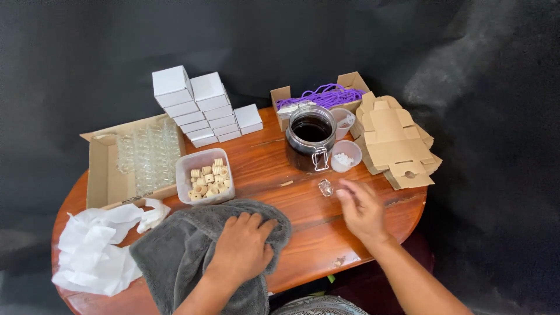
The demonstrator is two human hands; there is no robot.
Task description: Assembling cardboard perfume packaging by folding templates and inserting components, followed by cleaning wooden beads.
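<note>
My left hand (244, 246) rests flat on a grey cloth (192, 256) spread over the near part of a round wooden table (303, 245). My right hand (361, 211) hovers over the table, blurred, fingers loosely apart, holding nothing that I can see. Just left of its fingertips a small clear glass bottle (325, 187) lies on the wood. Behind it stands a clip-top glass jar (310, 138) of dark liquid with its lid open.
Small plastic cup (345, 156) with white bits beside the jar. Clear tub of wooden corks (205, 176). Cardboard tray of glass bottles (140, 157). Stacked white boxes (198, 108). Box of purple cord (322, 96). Flat brown carton blanks (396, 143). Crumpled white paper (99, 245).
</note>
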